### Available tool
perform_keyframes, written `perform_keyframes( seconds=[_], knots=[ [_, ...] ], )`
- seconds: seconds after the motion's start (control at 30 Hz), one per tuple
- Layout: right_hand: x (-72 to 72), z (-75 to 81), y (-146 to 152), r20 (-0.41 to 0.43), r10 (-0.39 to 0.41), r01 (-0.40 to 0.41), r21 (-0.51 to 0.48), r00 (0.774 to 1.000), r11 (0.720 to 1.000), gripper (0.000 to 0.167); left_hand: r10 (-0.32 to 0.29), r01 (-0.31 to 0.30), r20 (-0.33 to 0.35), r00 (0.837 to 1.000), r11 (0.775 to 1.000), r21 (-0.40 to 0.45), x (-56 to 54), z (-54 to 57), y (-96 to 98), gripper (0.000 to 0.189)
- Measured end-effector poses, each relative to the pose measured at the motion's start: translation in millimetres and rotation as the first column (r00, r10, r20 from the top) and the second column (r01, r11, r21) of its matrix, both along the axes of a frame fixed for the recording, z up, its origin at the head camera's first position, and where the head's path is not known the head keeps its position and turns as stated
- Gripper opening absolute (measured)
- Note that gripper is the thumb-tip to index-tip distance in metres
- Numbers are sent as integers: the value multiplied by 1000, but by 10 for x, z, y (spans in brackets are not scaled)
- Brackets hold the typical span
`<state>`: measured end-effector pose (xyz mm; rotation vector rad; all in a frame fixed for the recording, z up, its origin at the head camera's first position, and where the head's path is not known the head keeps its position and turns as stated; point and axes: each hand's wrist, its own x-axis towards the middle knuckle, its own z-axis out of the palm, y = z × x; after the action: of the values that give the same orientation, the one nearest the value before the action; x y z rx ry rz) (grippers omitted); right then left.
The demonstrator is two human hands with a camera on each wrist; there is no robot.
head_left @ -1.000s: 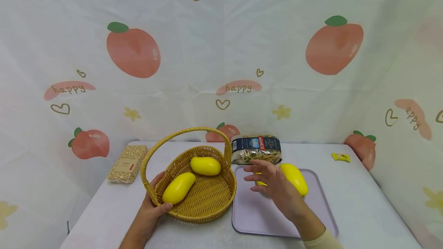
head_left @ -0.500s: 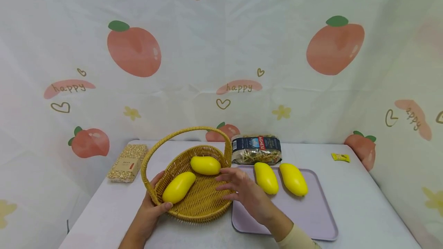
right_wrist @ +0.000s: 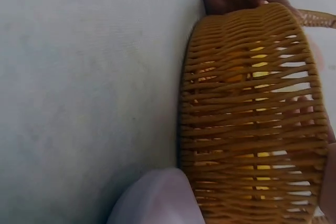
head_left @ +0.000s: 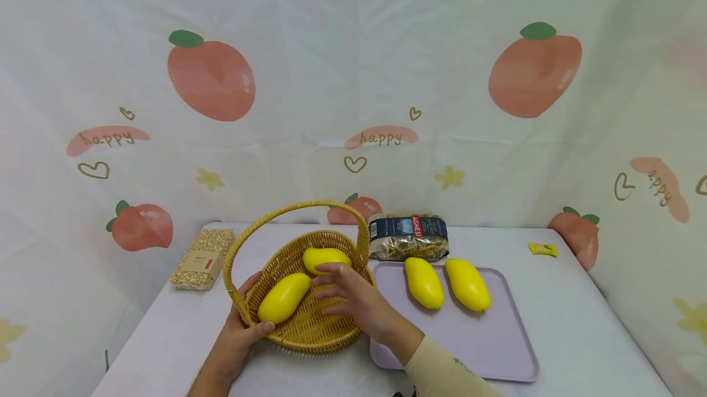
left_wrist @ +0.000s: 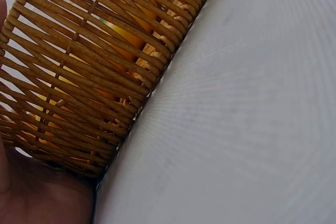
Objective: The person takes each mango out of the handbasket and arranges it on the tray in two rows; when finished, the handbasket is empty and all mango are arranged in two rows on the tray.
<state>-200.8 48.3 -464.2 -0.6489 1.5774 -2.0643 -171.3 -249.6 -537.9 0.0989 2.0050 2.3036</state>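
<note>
My left hand [head_left: 237, 339] grips the left side of a wicker basket [head_left: 317, 346], thumb over the rim and fingers around the outside. Inside the basket lie two yellow mangoes, a front mango [head_left: 284, 299] and a back mango [head_left: 317, 257] that is partly covered by my right fingers. My right hand [head_left: 359, 302] hovers over the basket's right part, its fingers spread and pointing left, holding nothing. Whether a fingertip touches the back mango, I cannot tell. Both wrist views show the woven basket wall [left_wrist: 94, 72] close up, with yellow glimpsed through the gaps.
Right of the basket lies a lilac tray [head_left: 469, 348] bearing a left mango [head_left: 424, 283] and a right mango [head_left: 467, 285]. Behind it is a pasta bag [head_left: 409, 238]. A vacuum-packed grain block [head_left: 201, 260] lies at left, a small yellow packet [head_left: 543, 250] at right.
My right hand has moved left from above the tray to over the basket, uncovering the tray's two mangoes. The left hand keeps its grip on the basket.
</note>
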Motion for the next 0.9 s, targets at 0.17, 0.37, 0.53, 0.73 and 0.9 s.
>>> perform_keyframes(
  seconds=[0.17, 0.37, 0.53, 0.73, 0.9],
  knots=[
    [-90, -27, -143, -24, -4, 6, 64, 1000, 998, 69, -4, 3, -12, 1000, 1000, -11, -2, -9, -3, 101],
    [-177, -53, -311, -48, -28, 36, 177, 998, 984, 63, 7, -7, -10, 1000, 999, -33, 2, -13, -11, 100],
    [-204, -52, -397, -131, -16, 48, 245, 991, 968, 58, 8, -9, -6, 1000, 999, -33, 3, -1, -20, 100],
    [-220, -49, -478, -200, -42, 97, 278, 979, 956, 52, 16, -17, -10, 1000, 999, -38, 9, 10, -36, 99],
    [-264, -114, -549, -254, 15, 90, 401, 967, 912, 57, -4, 3, -10, 1000, 999, -35, -7, -11, -27, 98]
  ],
)
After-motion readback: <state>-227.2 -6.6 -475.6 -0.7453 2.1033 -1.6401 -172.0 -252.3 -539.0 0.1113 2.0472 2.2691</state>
